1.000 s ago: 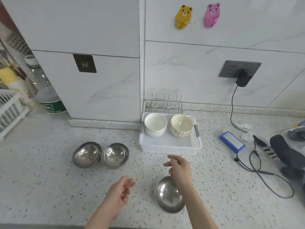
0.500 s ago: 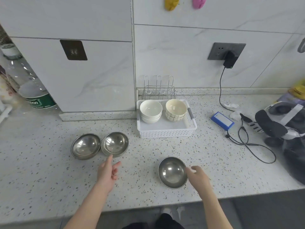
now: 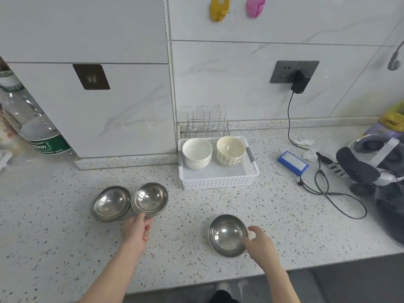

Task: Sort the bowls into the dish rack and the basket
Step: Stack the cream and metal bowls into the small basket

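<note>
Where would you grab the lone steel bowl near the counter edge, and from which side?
Pinch the thin rim of the steel bowl on its right side, where the right hand already is. It sits upright and open, with bare counter around it, so that side looks unobstructed.

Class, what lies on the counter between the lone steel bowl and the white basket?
Nothing: in the head view, only bare speckled counter separates the lone steel bowl from the white basket.

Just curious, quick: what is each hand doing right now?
Left hand: fingers at the near rim of a steel bowl; grip unclear.
Right hand: fingers on the lone steel bowl's rim; grip unclear.
</note>
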### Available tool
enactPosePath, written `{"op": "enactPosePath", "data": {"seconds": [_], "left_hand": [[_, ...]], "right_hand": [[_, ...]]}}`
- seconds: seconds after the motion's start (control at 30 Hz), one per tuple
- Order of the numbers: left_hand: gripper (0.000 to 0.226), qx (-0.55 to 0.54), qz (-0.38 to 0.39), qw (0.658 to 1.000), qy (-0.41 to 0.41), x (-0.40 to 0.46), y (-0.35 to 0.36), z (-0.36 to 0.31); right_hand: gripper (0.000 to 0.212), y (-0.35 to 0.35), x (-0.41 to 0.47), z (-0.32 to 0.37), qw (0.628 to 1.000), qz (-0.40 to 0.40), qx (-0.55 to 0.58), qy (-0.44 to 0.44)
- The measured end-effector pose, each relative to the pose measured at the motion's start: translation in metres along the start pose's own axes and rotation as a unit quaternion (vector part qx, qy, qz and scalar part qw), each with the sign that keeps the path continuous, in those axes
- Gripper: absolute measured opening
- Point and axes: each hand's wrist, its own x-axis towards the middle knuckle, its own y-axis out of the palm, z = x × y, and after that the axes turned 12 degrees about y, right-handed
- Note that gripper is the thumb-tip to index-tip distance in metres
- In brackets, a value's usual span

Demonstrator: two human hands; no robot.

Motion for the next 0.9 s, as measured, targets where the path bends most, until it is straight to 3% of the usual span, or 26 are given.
{"op": "enactPosePath", "data": {"seconds": [0.07, 0.3, 0.67, 0.9], "left_hand": [[0.008, 0.016, -0.003, 1.000, 0.012, 0.000, 0.002, -0.003], [0.010, 0.036, 0.005, 0.998, 0.043, -0.020, 0.009, -0.008], [0.036, 0.033, 0.057, 0.991, 0.119, -0.054, 0.040, -0.026], [0.045, 0.037, 0.048, 0.986, 0.155, -0.052, 0.063, -0.039]], "right_hand": [[0.048, -0.002, 0.001, 0.000, 1.000, 0.010, 0.005, -0.020], [0.047, -0.014, 0.014, 0.008, 0.997, 0.029, 0.048, -0.058], [0.039, -0.073, 0.039, 0.070, 0.971, -0.066, 0.209, -0.097], [0.023, -0.111, 0.062, 0.143, 0.983, -0.117, 0.066, -0.123]]}}
